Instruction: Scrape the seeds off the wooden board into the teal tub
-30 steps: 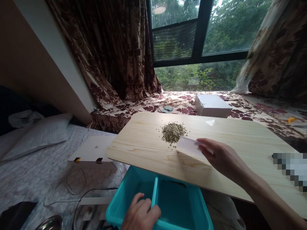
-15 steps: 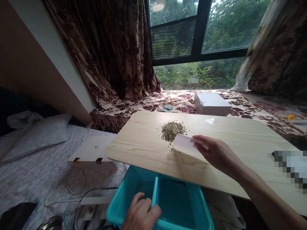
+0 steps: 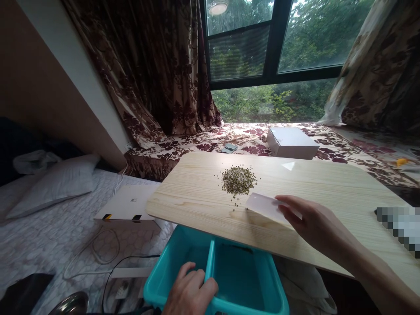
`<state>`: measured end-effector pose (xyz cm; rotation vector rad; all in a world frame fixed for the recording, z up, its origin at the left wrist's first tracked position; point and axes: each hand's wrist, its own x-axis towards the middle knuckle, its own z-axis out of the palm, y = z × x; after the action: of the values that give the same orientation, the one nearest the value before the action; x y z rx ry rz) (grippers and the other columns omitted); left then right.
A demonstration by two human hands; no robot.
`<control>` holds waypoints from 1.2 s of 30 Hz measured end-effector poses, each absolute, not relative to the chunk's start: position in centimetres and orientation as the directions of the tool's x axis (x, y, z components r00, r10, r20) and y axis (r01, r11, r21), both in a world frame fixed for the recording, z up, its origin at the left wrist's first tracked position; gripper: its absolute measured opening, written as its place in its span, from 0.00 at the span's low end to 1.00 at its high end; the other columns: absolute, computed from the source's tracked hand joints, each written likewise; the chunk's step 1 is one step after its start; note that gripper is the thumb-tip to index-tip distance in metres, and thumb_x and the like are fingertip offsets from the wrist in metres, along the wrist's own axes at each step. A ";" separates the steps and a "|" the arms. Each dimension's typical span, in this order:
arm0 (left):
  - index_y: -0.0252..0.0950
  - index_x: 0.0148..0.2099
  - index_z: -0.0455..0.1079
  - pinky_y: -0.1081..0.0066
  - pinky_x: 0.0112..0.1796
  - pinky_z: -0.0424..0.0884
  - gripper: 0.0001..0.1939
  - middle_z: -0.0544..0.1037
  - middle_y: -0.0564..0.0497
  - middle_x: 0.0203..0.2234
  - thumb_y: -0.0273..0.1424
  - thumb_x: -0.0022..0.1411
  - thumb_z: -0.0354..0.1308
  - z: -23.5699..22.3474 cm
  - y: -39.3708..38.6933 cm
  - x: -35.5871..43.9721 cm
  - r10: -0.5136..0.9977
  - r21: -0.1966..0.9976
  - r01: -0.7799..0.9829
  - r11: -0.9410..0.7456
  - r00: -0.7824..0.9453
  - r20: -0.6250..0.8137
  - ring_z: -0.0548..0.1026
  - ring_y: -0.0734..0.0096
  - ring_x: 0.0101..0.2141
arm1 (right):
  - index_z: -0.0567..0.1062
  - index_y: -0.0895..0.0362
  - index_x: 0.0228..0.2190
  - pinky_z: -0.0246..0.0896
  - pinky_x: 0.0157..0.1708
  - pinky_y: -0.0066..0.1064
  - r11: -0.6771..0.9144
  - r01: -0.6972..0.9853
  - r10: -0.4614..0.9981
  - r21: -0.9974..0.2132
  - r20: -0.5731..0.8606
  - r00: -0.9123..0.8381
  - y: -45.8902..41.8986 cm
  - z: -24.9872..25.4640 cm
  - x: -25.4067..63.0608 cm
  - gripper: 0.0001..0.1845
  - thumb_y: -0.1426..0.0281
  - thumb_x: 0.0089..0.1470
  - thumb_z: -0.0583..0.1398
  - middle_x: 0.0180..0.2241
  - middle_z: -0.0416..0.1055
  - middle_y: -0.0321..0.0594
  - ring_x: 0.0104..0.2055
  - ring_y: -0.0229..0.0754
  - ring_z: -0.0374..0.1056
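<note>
My right hand [image 3: 311, 223] is closed on one end of a white plastic scraper [image 3: 264, 204], a flat sheet with a small hole in its far corner. The scraper is tilted over the wooden tabletop [image 3: 190, 188], just to the near right of a pile of small green beans [image 3: 239, 179]. A few beans lie scattered around the pile. Below the table's near edge is a teal two-compartment bin [image 3: 282, 293]. My left hand [image 3: 192, 288] grips the bin at its near side, with the fingers curled around the rim and divider.
On the window seat beyond the table are a white box [image 3: 292, 140] and a small greenish cloth [image 3: 229, 148]. A flat white carton [image 3: 126, 203] and cables [image 3: 105, 249] lie on the bed at left. A blurred-out object [image 3: 400, 227] sits at the table's right.
My right hand has drawn the scraper back to the right and nearer, away from the bean pile. My left hand keeps its grip on the bin.
</note>
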<state>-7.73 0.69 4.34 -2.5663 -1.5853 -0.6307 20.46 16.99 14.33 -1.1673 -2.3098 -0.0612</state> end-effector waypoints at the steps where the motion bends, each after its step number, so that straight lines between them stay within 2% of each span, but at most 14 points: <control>1: 0.41 0.34 0.60 0.58 0.41 0.70 0.02 0.64 0.56 0.23 0.31 0.56 0.51 4.4 0.7 -7.8 0.848 0.174 0.868 -0.464 0.379 0.370 0.69 0.69 0.25 | 0.78 0.59 0.38 0.67 0.23 0.33 0.627 0.747 0.738 -0.222 0.477 -0.477 16.7 14.2 20.6 0.16 0.69 0.59 0.52 0.32 0.81 0.46 0.27 0.48 0.77; 5: 0.42 0.34 0.59 0.58 0.41 0.70 0.06 0.65 0.57 0.24 0.29 0.52 0.53 4.7 0.7 -7.7 0.851 0.190 0.873 -0.450 0.353 0.389 0.69 0.68 0.25 | 0.78 0.58 0.39 0.69 0.26 0.32 0.640 0.706 0.747 -0.303 0.462 -0.479 16.3 14.2 20.2 0.15 0.67 0.59 0.53 0.33 0.81 0.45 0.31 0.47 0.78; 11: 0.41 0.34 0.59 0.57 0.42 0.69 0.03 0.64 0.57 0.24 0.30 0.56 0.52 5.1 0.5 -8.1 0.869 0.206 0.876 -0.435 0.349 0.351 0.69 0.69 0.25 | 0.77 0.58 0.41 0.70 0.27 0.34 0.663 0.703 0.717 -0.258 0.488 -0.497 17.4 14.1 18.5 0.15 0.70 0.59 0.52 0.35 0.81 0.46 0.30 0.47 0.77; 17: 0.42 0.35 0.60 0.57 0.43 0.70 0.07 0.65 0.57 0.24 0.29 0.52 0.55 5.1 0.4 -8.8 0.867 0.197 0.880 -0.433 0.346 0.360 0.70 0.68 0.26 | 0.77 0.58 0.41 0.70 0.27 0.35 0.680 0.692 0.712 -0.242 0.444 -0.544 17.3 14.1 17.5 0.16 0.71 0.59 0.51 0.37 0.81 0.46 0.30 0.47 0.77; 22: 0.41 0.36 0.61 0.57 0.44 0.71 0.08 0.67 0.57 0.25 0.27 0.53 0.56 4.9 0.5 -9.2 0.875 0.185 0.873 -0.451 0.392 0.285 0.72 0.68 0.27 | 0.77 0.55 0.40 0.69 0.27 0.30 0.681 0.640 0.731 -0.357 0.389 -0.561 15.8 14.7 18.0 0.14 0.70 0.59 0.53 0.34 0.81 0.42 0.30 0.43 0.77; 25: 0.41 0.36 0.61 0.58 0.43 0.71 0.07 0.67 0.57 0.25 0.28 0.54 0.56 4.9 0.5 -9.0 0.872 0.181 0.875 -0.449 0.385 0.303 0.72 0.68 0.27 | 0.78 0.55 0.39 0.69 0.26 0.29 0.658 0.641 0.752 -0.395 0.378 -0.539 15.6 14.9 18.3 0.13 0.69 0.59 0.53 0.33 0.81 0.41 0.29 0.42 0.76; 32: 0.42 0.34 0.60 0.58 0.41 0.70 0.07 0.65 0.58 0.23 0.29 0.51 0.55 5.0 0.5 -8.3 0.863 0.196 0.886 -0.420 0.324 0.388 0.69 0.68 0.24 | 0.78 0.56 0.39 0.67 0.23 0.33 0.610 0.766 0.732 -0.201 0.512 -0.448 17.4 14.2 18.7 0.15 0.70 0.57 0.52 0.33 0.81 0.45 0.27 0.47 0.76; 36: 0.42 0.34 0.60 0.58 0.41 0.69 0.06 0.64 0.57 0.23 0.29 0.52 0.53 4.7 0.6 -8.2 0.854 0.186 0.885 -0.427 0.328 0.404 0.69 0.68 0.24 | 0.78 0.57 0.40 0.66 0.23 0.32 0.596 0.785 0.736 -0.172 0.507 -0.448 18.0 14.0 18.4 0.15 0.71 0.57 0.52 0.33 0.81 0.45 0.25 0.46 0.76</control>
<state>-8.24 0.59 4.75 -2.5039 -1.6424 -0.6947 18.37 18.04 14.02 -1.2026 -2.2839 -0.1181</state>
